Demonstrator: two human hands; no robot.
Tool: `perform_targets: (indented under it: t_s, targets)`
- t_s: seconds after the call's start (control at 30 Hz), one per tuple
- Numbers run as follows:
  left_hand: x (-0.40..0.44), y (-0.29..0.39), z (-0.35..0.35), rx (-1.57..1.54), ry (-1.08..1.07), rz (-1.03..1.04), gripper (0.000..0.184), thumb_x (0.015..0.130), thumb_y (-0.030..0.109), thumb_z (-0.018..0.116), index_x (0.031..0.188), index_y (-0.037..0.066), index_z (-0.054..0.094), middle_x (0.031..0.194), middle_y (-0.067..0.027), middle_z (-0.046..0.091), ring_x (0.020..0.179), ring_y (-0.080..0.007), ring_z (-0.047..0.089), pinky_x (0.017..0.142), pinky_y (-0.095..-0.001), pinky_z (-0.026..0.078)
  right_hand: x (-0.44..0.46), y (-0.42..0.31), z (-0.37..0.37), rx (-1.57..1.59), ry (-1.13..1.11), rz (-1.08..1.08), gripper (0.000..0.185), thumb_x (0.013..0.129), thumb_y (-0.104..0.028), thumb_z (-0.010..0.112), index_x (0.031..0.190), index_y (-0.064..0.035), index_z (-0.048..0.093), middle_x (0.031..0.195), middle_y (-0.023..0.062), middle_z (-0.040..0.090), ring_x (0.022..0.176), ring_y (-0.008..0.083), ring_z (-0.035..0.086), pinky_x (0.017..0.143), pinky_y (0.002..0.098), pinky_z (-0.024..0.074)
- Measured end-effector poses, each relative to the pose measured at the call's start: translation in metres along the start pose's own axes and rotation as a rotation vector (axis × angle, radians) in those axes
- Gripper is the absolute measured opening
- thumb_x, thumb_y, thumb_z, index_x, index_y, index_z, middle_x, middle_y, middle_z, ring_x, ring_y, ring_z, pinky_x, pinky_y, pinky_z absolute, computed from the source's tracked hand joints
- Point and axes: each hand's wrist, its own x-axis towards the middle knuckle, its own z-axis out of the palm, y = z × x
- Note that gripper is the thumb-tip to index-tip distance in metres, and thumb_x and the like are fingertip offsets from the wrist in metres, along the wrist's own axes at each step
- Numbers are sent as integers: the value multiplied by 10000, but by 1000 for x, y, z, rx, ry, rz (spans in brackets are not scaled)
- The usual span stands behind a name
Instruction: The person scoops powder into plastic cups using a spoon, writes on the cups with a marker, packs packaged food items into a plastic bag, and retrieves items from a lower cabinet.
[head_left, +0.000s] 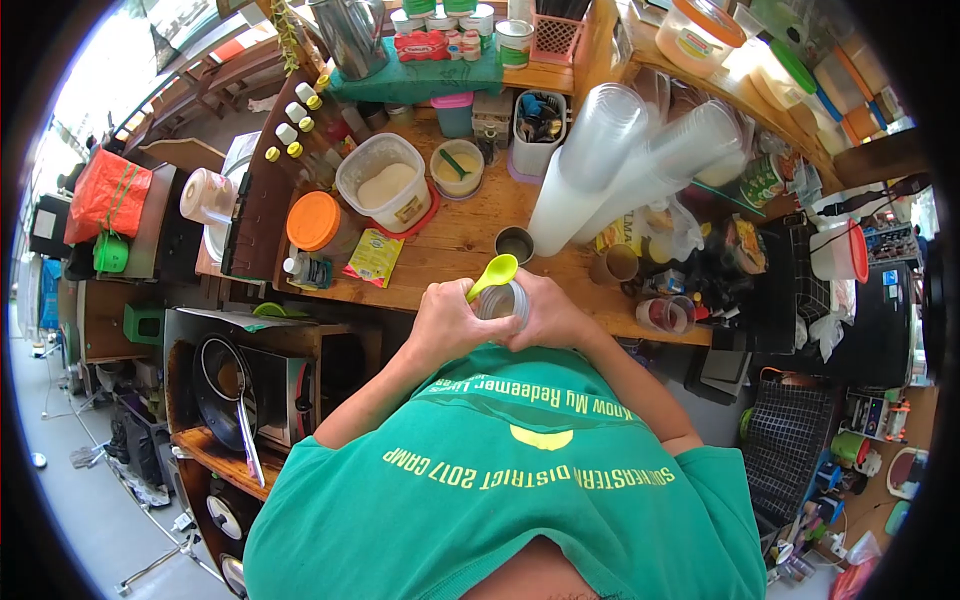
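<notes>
Close in front of my chest, a small clear jar (503, 303) with a ringed rim is held by both hands. My right hand (549, 314) is wrapped round its right side. My left hand (446, 322) is closed on a lime-green spoon (492, 276), its thumb reaching over the jar. The spoon's bowl points up and away, above the rim. What the jar contains is hard to make out. Just beyond the hands, on the counter, stands a small dark metal cup (514, 243).
On the wooden counter (465, 235) are a square tub of pale powder (384, 190), a round tub with a green scoop (458, 167), an orange-lidded jar (313, 222) and a yellow sachet (374, 257). Tall stacks of clear plastic cups (600, 130) lean at the right.
</notes>
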Motion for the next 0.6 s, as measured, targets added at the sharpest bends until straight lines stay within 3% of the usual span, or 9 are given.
perform_targets:
  t_s: [0.27, 0.6]
  targets:
    - [-5, 4, 1, 211, -74, -6, 601, 652, 473, 816, 822, -89, 688, 697, -232, 683, 665, -352, 706, 680, -429, 568, -6, 13, 7, 36, -48, 1, 705, 545, -204, 843, 1183, -33, 595, 1064, 142, 699, 961, 301, 689, 887, 395, 538]
    - [4, -12, -10, 132, -97, -5, 537, 657, 432, 833, 858, -48, 700, 697, -185, 687, 630, -316, 683, 660, -404, 559, 7, 24, 16, -96, 25, 46, 745, 572, -296, 830, 1220, -17, 592, 1066, 184, 704, 987, 333, 693, 894, 413, 541]
